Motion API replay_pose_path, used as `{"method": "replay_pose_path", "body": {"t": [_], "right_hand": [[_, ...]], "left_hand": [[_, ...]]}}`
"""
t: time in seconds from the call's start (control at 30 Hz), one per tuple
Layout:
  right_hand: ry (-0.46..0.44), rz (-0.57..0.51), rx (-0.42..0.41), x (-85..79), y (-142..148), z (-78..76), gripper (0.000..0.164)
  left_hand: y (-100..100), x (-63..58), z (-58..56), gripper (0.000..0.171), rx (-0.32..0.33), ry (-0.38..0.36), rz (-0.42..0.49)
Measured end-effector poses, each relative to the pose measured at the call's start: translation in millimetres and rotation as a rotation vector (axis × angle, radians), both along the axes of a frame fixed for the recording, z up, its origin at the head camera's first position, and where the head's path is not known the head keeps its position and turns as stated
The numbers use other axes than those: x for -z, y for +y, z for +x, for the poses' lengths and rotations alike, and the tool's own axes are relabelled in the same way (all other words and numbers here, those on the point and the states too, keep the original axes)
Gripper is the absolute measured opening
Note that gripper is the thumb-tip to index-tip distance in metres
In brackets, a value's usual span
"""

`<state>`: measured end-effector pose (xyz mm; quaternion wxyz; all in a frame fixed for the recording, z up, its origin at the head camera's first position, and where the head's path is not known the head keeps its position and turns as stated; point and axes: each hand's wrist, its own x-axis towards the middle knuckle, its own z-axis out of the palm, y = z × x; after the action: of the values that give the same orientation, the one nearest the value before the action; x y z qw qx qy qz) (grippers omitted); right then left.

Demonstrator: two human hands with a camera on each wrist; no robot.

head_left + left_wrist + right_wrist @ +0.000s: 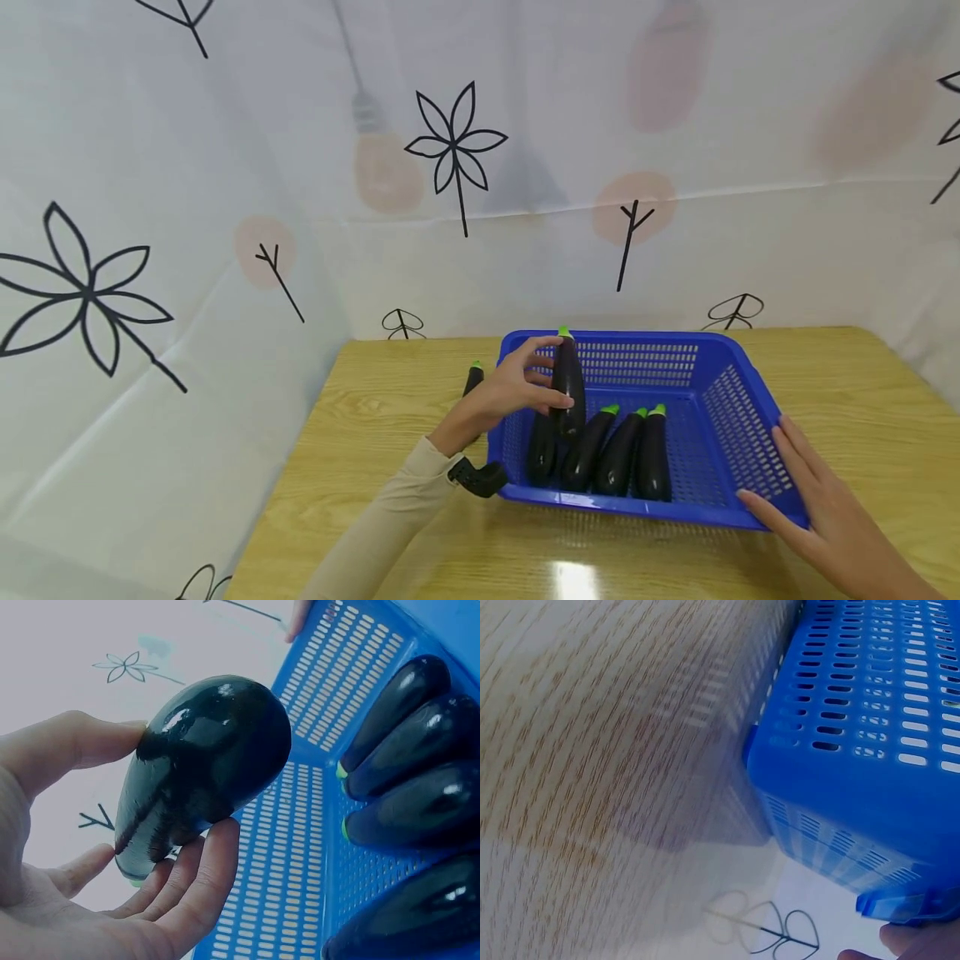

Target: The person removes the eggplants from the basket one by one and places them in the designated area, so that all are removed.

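Observation:
My left hand (517,385) holds a glossy dark eggplant (568,387) with a green stem end, thumb on one side and fingers on the other. In the head view it is upright over the left part of a blue plastic basket (600,500). Several more eggplants (655,458) lie side by side in the basket, stems toward the back. The left wrist view shows the held eggplant (217,742) with its rounded end toward the camera. My right hand (825,508) grips the basket's right front corner, thumb over the rim and fingers along the outer side.
Another eggplant (474,377) lies on the wooden table (360,417) just left of the basket, partly hidden by the left forearm. A pale curtain (525,275) with leaf drawings hangs behind the table. A black strap (478,477) is around the left wrist.

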<state>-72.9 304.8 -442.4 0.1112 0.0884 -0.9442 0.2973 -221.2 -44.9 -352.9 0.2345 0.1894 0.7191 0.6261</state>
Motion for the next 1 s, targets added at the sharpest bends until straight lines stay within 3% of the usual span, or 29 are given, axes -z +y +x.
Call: {"method": "replay_pose_path", "body": {"t": [0.4,0.73,1.0], "right_hand": [[0.013,0.031,0.019,4.2,-1,2.7,0.092],[-0.062,0.093,0.057,5.4,2,2.1,0.094],[-0.056,0.086,0.047,3.7,1,-2.6,0.093]], "left_hand": [[-18,4.3,-5.5,0.081,-0.001,0.010,0.001],[-28,5.3,-7.2,0.080,-0.008,0.011,-0.003],[-40,5.3,-11.2,0.077,-0.017,0.014,0.038]]}}
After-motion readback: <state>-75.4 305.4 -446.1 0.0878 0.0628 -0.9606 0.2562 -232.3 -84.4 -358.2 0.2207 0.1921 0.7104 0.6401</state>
